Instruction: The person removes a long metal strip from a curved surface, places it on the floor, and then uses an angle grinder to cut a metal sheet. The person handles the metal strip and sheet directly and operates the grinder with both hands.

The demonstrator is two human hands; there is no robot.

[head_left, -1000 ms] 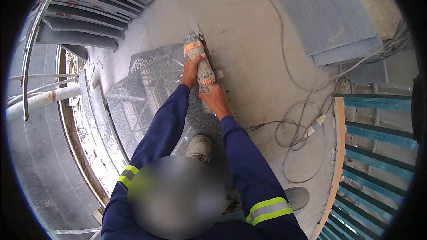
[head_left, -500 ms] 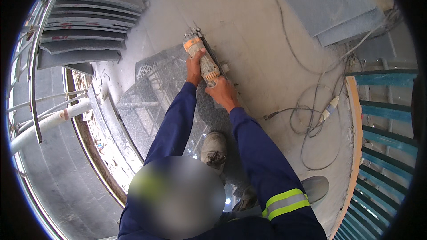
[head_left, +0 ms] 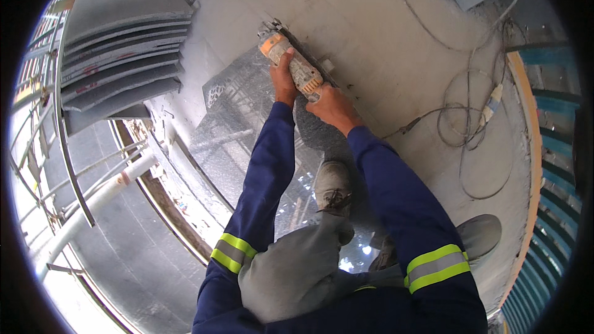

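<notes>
A dusty orange-and-grey angle grinder [head_left: 303, 75] lies along the far right edge of a dark polished stone slab [head_left: 229, 120]. My left hand [head_left: 283, 79] is wrapped round its body, just behind the orange collar. Farther back, my right hand [head_left: 333, 109] grips the rear end of the grinder. The tool's head points away from me, past the slab's far corner. Its disc is too unclear to make out. My shoe [head_left: 333, 187] rests on the slab, which mirrors the structure overhead.
Stacked dark slabs [head_left: 124, 55] stand at the far left, near metal scaffold pipes [head_left: 102, 193]. A looped cable [head_left: 461, 130] with a connector [head_left: 494, 100] lies on the dusty floor [head_left: 371, 37] at right. Beyond it are an orange edge [head_left: 527, 124] and teal bars [head_left: 560, 142].
My view has tilted and shifted, so the surroundings sit at a different angle and my knee now shows. Both hands keep their hold on the grinder, which stays at the slab's edge.
</notes>
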